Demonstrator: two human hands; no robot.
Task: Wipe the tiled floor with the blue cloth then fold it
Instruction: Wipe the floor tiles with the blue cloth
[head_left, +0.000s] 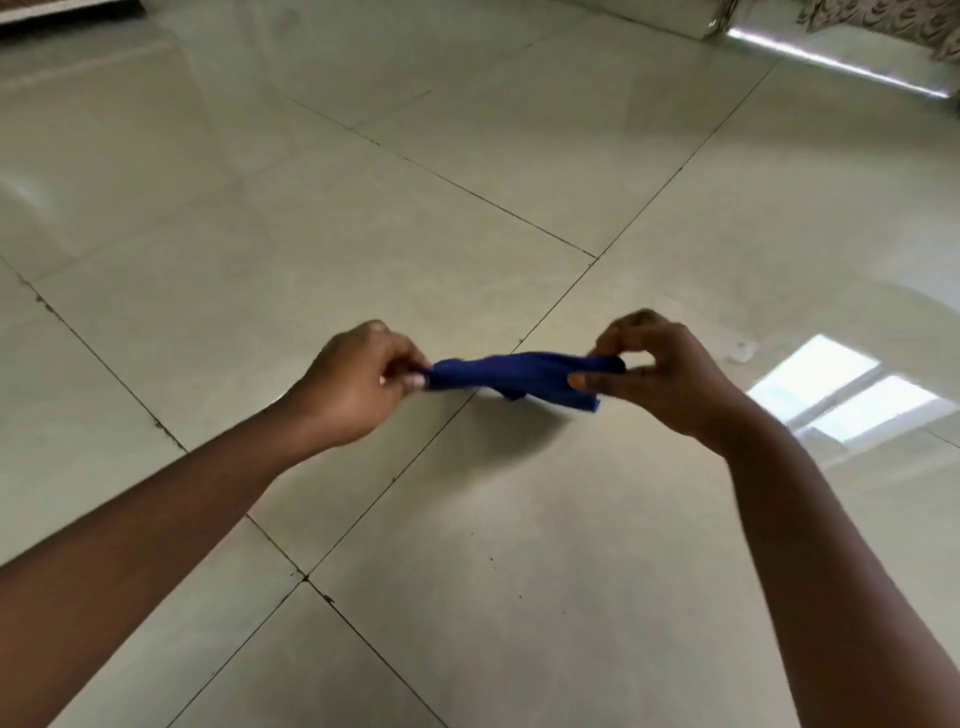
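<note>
A small dark blue cloth (511, 378) is stretched between both hands, a little above the glossy beige tiled floor (467, 156). My left hand (358, 382) pinches its left end between thumb and fingers. The right end is pinched by my right hand (657, 371), with thumb and forefinger closed on the cloth's top edge. The cloth is bunched into a narrow band, with one corner hanging down at the right. A soft shadow lies on the tile under it.
Dark grout lines (550, 306) cross the floor. Small dark specks (491, 560) lie on the near tile. A window reflection (841, 389) shines at the right. A white baseboard or furniture edge (691, 21) and a patterned curtain (893, 21) are at the far right.
</note>
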